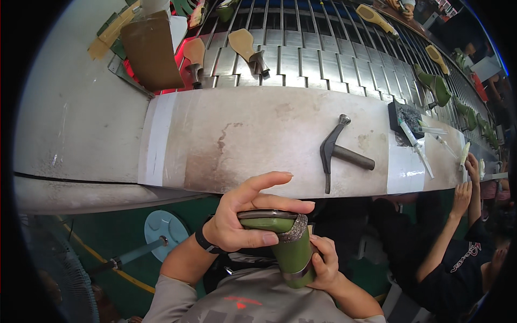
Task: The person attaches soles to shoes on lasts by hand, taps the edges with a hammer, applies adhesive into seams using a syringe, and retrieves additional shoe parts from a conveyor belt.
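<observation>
Green shoe (292,255): 6 o'clock in view, off the surface (258,134) | left hand (226,223) pinches its 10 o'clock end, one finger lifted; right hand (326,264) curls round its 4 o'clock side | probably light, stiff-soled, softer-sided; best gripped by the sole (269,213), sparing the glittery band (293,231)

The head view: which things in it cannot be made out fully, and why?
Head view, green shoe: the left hand and right hand cover parts of its surface.
Head view, fan: cut off by the dark rim at lower left.
Head view, black tray: its grey contents are too small to identify.
Head view, pale object beside a co-worker's hand: too small and blurred to name.
</observation>
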`<move>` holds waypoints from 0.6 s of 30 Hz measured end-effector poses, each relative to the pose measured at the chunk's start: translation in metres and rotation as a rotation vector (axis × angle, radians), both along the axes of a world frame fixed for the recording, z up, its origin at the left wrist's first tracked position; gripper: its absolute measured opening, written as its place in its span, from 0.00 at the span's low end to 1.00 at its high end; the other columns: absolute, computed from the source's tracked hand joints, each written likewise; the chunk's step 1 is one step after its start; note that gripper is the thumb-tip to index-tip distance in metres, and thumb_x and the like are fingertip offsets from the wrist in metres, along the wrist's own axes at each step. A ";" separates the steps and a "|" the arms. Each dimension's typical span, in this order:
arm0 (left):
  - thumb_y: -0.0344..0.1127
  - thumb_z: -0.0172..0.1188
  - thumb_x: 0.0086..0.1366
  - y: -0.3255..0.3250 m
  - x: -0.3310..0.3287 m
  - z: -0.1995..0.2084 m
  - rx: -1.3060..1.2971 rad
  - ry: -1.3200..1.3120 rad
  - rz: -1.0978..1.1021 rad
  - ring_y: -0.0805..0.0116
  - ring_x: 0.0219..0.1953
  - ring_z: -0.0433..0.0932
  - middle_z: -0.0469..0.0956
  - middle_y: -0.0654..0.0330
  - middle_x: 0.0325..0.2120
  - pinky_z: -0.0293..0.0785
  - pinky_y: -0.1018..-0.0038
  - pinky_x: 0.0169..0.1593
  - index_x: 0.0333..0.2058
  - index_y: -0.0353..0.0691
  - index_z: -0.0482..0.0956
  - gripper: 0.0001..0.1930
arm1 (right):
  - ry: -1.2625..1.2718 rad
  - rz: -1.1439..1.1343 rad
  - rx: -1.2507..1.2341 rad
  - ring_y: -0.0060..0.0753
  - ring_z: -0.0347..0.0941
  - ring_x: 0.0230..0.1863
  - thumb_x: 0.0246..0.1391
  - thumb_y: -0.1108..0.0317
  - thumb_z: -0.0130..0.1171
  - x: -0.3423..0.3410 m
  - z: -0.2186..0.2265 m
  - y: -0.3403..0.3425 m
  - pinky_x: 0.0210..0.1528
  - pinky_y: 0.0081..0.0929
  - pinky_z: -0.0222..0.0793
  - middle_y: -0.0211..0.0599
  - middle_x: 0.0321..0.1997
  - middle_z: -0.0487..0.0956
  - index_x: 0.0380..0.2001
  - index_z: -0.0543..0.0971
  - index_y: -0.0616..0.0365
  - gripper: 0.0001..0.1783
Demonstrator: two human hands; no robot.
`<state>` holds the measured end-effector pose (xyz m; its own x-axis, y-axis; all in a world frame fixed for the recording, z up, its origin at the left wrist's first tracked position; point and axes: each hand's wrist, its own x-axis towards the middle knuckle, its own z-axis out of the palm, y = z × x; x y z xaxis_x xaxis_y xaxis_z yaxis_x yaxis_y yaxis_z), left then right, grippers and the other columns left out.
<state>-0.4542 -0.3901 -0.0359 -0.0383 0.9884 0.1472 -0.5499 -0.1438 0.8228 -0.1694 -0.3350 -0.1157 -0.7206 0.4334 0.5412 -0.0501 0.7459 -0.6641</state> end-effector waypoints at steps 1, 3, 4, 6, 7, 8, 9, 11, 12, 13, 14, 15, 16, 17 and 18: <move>0.24 0.71 0.63 -0.001 0.001 -0.001 -0.010 -0.057 0.020 0.42 0.67 0.78 0.77 0.26 0.60 0.72 0.54 0.71 0.75 0.30 0.55 0.46 | -0.008 0.009 -0.002 0.55 0.80 0.55 0.40 0.63 0.83 0.000 0.000 0.000 0.50 0.46 0.74 0.61 0.69 0.72 0.76 0.63 0.45 0.59; 0.24 0.71 0.64 -0.001 0.002 -0.003 -0.024 -0.117 0.041 0.41 0.67 0.77 0.77 0.25 0.60 0.72 0.54 0.71 0.73 0.30 0.59 0.42 | -0.017 0.017 -0.015 0.56 0.80 0.55 0.39 0.64 0.82 -0.001 0.002 0.001 0.50 0.45 0.74 0.61 0.69 0.72 0.76 0.63 0.45 0.60; 0.27 0.71 0.66 -0.001 0.002 -0.006 -0.017 -0.065 0.071 0.43 0.66 0.78 0.78 0.28 0.59 0.73 0.54 0.70 0.70 0.30 0.63 0.38 | -0.025 0.026 -0.023 0.56 0.81 0.55 0.38 0.65 0.81 -0.001 0.003 0.002 0.50 0.45 0.74 0.62 0.69 0.73 0.76 0.63 0.46 0.60; 0.29 0.71 0.68 -0.005 0.005 -0.016 -0.016 -0.029 0.101 0.44 0.66 0.79 0.79 0.30 0.59 0.74 0.54 0.70 0.67 0.29 0.67 0.33 | -0.085 0.065 -0.094 0.56 0.81 0.55 0.37 0.66 0.81 0.007 0.005 0.006 0.50 0.45 0.74 0.62 0.68 0.74 0.76 0.64 0.47 0.59; 0.34 0.71 0.69 -0.010 0.008 -0.023 -0.122 0.038 0.154 0.46 0.64 0.80 0.80 0.32 0.59 0.75 0.55 0.69 0.64 0.29 0.69 0.30 | -0.136 0.104 -0.160 0.56 0.81 0.55 0.36 0.67 0.81 0.013 0.006 0.009 0.50 0.44 0.74 0.62 0.67 0.74 0.75 0.66 0.48 0.59; 0.38 0.72 0.71 -0.016 0.013 -0.030 -0.228 0.102 0.207 0.49 0.63 0.81 0.80 0.35 0.59 0.77 0.55 0.68 0.62 0.29 0.71 0.28 | -0.151 0.106 -0.166 0.56 0.81 0.55 0.36 0.67 0.81 0.020 0.012 0.016 0.50 0.44 0.74 0.62 0.67 0.74 0.75 0.66 0.48 0.59; 0.41 0.69 0.74 -0.027 0.019 -0.038 -0.353 0.134 0.230 0.65 0.58 0.82 0.82 0.47 0.57 0.78 0.66 0.64 0.60 0.30 0.73 0.26 | -0.275 0.162 -0.170 0.56 0.81 0.56 0.35 0.68 0.80 0.026 0.017 0.026 0.50 0.44 0.74 0.61 0.66 0.75 0.74 0.68 0.49 0.57; 0.43 0.68 0.75 -0.055 0.042 -0.078 -0.513 0.075 0.291 0.69 0.54 0.82 0.83 0.51 0.52 0.80 0.69 0.60 0.57 0.30 0.73 0.24 | -0.480 0.249 -0.135 0.53 0.80 0.57 0.34 0.68 0.78 0.029 0.036 0.045 0.51 0.42 0.73 0.59 0.65 0.77 0.69 0.75 0.51 0.51; 0.45 0.67 0.76 -0.061 0.049 -0.082 -0.664 0.030 0.348 0.72 0.50 0.82 0.83 0.55 0.48 0.81 0.71 0.57 0.54 0.31 0.74 0.23 | -0.540 0.263 -0.109 0.53 0.80 0.58 0.35 0.69 0.77 0.030 0.039 0.049 0.51 0.41 0.73 0.57 0.64 0.77 0.69 0.76 0.51 0.50; 0.47 0.64 0.77 -0.061 0.061 -0.085 -0.712 -0.066 0.402 0.77 0.45 0.79 0.80 0.61 0.42 0.81 0.75 0.50 0.52 0.31 0.72 0.22 | -0.582 0.273 -0.099 0.52 0.79 0.57 0.35 0.69 0.77 0.031 0.039 0.049 0.51 0.41 0.72 0.57 0.64 0.77 0.69 0.76 0.51 0.50; 0.47 0.64 0.77 -0.058 0.064 -0.090 -0.720 -0.080 0.407 0.77 0.45 0.79 0.80 0.61 0.42 0.81 0.75 0.50 0.52 0.31 0.72 0.22 | -0.624 0.284 -0.081 0.52 0.79 0.57 0.35 0.68 0.78 0.030 0.039 0.051 0.51 0.41 0.72 0.56 0.64 0.77 0.69 0.76 0.51 0.50; 0.48 0.63 0.78 -0.056 0.066 -0.097 -0.730 -0.046 0.415 0.77 0.46 0.79 0.80 0.60 0.43 0.82 0.76 0.50 0.53 0.31 0.72 0.23 | -0.636 0.295 -0.085 0.52 0.79 0.57 0.35 0.68 0.78 0.030 0.037 0.051 0.51 0.41 0.72 0.56 0.64 0.77 0.69 0.76 0.51 0.50; 0.48 0.63 0.78 -0.053 0.065 -0.103 -0.739 -0.012 0.422 0.77 0.47 0.79 0.80 0.59 0.45 0.82 0.76 0.49 0.53 0.30 0.71 0.24 | -0.636 0.272 -0.091 0.52 0.79 0.57 0.35 0.68 0.78 0.028 0.035 0.051 0.50 0.41 0.72 0.55 0.64 0.77 0.69 0.76 0.51 0.51; 0.48 0.62 0.79 -0.050 0.060 -0.107 -0.750 0.077 0.415 0.75 0.47 0.80 0.80 0.58 0.47 0.82 0.75 0.49 0.58 0.28 0.70 0.26 | -0.631 0.254 -0.100 0.52 0.79 0.57 0.35 0.68 0.78 0.027 0.032 0.052 0.50 0.41 0.71 0.55 0.64 0.77 0.70 0.76 0.52 0.51; 0.48 0.62 0.79 -0.044 0.059 -0.105 -0.758 0.065 0.420 0.75 0.47 0.80 0.80 0.58 0.47 0.82 0.75 0.49 0.58 0.28 0.70 0.26 | -0.641 0.265 -0.103 0.52 0.79 0.57 0.35 0.68 0.78 0.025 0.033 0.055 0.50 0.41 0.71 0.55 0.64 0.77 0.70 0.76 0.52 0.51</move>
